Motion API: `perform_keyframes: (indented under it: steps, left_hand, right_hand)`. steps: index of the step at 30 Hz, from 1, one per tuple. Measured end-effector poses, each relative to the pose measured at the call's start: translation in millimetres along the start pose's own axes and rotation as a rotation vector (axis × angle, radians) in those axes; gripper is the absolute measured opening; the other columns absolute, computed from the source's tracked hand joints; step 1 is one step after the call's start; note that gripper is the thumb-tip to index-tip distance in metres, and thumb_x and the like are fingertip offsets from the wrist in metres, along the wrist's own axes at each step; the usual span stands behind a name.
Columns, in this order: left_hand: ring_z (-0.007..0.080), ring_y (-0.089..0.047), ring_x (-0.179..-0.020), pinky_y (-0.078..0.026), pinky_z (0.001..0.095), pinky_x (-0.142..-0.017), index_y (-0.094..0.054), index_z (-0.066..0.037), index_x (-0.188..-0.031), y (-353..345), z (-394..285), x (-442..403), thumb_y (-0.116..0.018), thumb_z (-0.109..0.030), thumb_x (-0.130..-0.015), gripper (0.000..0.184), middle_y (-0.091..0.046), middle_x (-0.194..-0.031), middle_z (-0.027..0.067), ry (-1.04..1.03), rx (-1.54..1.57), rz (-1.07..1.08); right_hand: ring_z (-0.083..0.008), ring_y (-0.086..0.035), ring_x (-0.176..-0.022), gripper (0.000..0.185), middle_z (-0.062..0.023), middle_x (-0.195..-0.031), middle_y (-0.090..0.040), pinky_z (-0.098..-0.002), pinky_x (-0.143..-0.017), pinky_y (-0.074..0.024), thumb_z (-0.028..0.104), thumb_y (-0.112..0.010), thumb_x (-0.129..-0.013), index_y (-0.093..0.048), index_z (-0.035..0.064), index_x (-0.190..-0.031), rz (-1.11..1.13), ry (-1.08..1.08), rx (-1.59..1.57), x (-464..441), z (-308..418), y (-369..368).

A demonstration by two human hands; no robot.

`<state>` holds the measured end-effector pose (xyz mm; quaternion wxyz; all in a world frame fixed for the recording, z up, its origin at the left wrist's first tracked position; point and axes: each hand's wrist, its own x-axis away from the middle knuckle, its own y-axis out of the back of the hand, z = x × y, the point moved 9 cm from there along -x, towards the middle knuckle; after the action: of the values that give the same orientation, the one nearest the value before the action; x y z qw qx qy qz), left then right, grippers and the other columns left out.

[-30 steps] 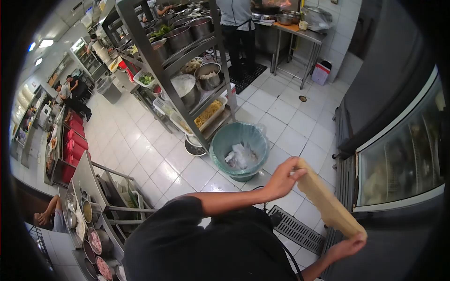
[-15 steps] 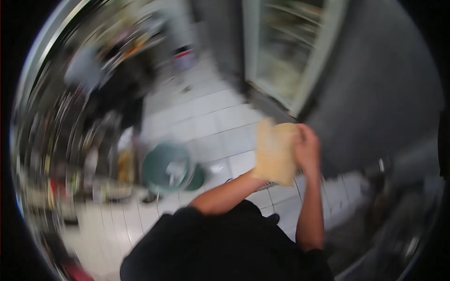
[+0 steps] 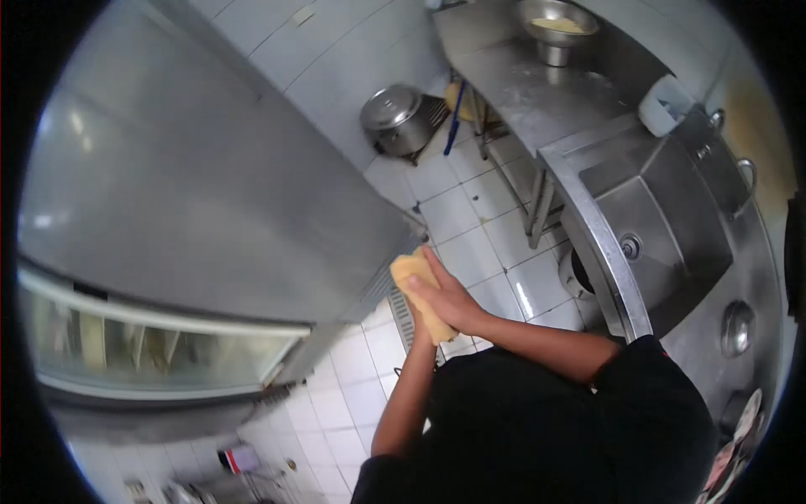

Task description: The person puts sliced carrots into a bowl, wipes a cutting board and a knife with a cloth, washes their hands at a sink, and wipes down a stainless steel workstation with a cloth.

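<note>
A pale yellow cloth (image 3: 410, 269) is bunched between my two hands, in front of my body. My right hand (image 3: 451, 301) is wrapped over it from the right, with its thumb laid across the top. From below, my left hand (image 3: 422, 328) holds the same cloth; most of that hand and its fingers are hidden behind the folds. The cloth is held in the air above the tiled floor (image 3: 470, 252).
A grey fridge (image 3: 218, 176) with a glass door (image 3: 168, 353) stands to the left. On the right is a steel sink (image 3: 663, 227), joined by a steel table (image 3: 537, 92) bearing a metal bowl (image 3: 558, 25). A lidded pot (image 3: 395, 113) sits near the wall.
My view has swung right, from the fridge front and a green bucket to the sink side. The cloth, spread wider before, is now bunched, and my right hand has moved over it.
</note>
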<state>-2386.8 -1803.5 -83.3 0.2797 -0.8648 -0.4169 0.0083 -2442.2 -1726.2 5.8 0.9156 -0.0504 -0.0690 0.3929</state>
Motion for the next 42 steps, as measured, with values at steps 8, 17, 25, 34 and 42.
perform_keyframes:
  steps: [8,17,25,34,42]
  left_hand:
    - [0.0371,-0.040,-0.133,-0.032,0.0407,-0.110,-0.062,-0.005,-0.124,-79.5,-59.4,-84.4,-0.063,-0.025,-0.091,0.038,-0.041,-0.143,0.0239,-0.248,-1.046,0.237]
    - [0.0230,-0.057,-0.111,-0.047,0.0323,-0.091,-0.063,-0.001,-0.119,-111.0,-73.3,-223.2,-0.067,-0.011,-0.090,0.031,-0.058,-0.124,0.0126,-0.150,-0.959,0.537]
    - [0.0169,-0.059,-0.098,-0.046,0.0292,-0.088,-0.060,0.002,-0.125,-206.5,-24.3,-278.5,-0.065,-0.015,-0.092,0.037,-0.065,-0.110,0.0119,0.053,-0.984,0.678]
    - [0.0173,-0.058,-0.103,-0.049,0.0312,-0.089,-0.058,0.001,-0.128,-310.6,-13.6,-340.5,-0.064,-0.019,-0.093,0.040,-0.062,-0.120,0.0095,0.039,-0.968,0.654]
    - [0.0164,-0.057,-0.104,-0.045,0.0303,-0.092,-0.059,-0.002,-0.127,-407.1,-48.6,-453.5,-0.066,-0.017,-0.093,0.038,-0.063,-0.115,0.0096,-0.120,-0.916,0.544]
  right_hand:
    - [-0.0287,-0.064,-0.099,0.040,-0.0149,-0.115,-0.063,-0.0416,-0.087,-0.0529,0.028,-0.048,-0.098,-0.052,0.0028,-0.129,-0.207,-0.403,-1.035,-117.4,-102.8,71.0]
    - [-0.0341,-0.061,-0.106,0.040,-0.0185,-0.119,-0.060,-0.0533,-0.091,-0.0505,0.029,-0.048,-0.097,-0.052,0.0022,-0.126,-0.523,-0.032,-1.144,-175.7,-29.5,217.6]
    - [-0.0356,-0.058,-0.112,0.044,-0.0198,-0.124,-0.056,-0.0506,-0.098,-0.0467,0.030,-0.046,-0.097,-0.047,0.0011,-0.131,-0.878,0.326,-1.055,-90.9,66.5,335.2]
    - [-0.0297,-0.063,-0.100,0.041,-0.0170,-0.117,-0.061,-0.0421,-0.090,-0.0520,0.026,-0.046,-0.097,-0.051,0.0009,-0.130,-1.099,0.385,-0.949,-120.9,66.9,489.6]
    - [-0.0304,-0.060,-0.111,0.056,-0.0215,-0.131,-0.057,-0.0337,-0.096,-0.0471,0.029,-0.046,-0.098,-0.035,0.0061,-0.148,-1.570,0.216,-0.024,-195.1,94.4,598.0]
